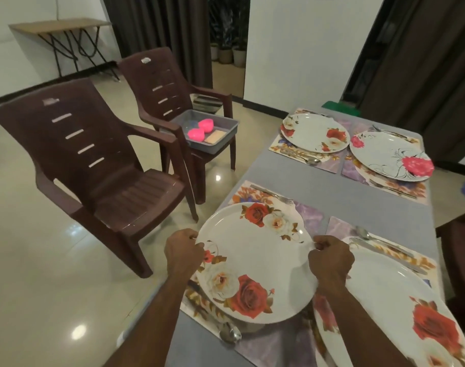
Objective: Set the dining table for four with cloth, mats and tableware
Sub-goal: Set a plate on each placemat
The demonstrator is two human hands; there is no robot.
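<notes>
Cloth, 4 mats, cutlery done; both hands, left (184,251) and right (331,258), pinch last plate (255,260) lower centre, w/ pink cups (201,129) unplaced upper centre.

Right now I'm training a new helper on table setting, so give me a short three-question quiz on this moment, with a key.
1. True or false: both hands grip the rim of the near-left plate.
2. How many plates are on the table? A) two B) three C) four
3. Fill in: the grey tray with the pink bowls sits on a ____.

Key:
1. True: the left hand and the right hand each hold an opposite edge.
2. C: the held one, the near-right plate, the far-left plate and the far-right plate.
3. Chair: the farther brown chair.
</notes>
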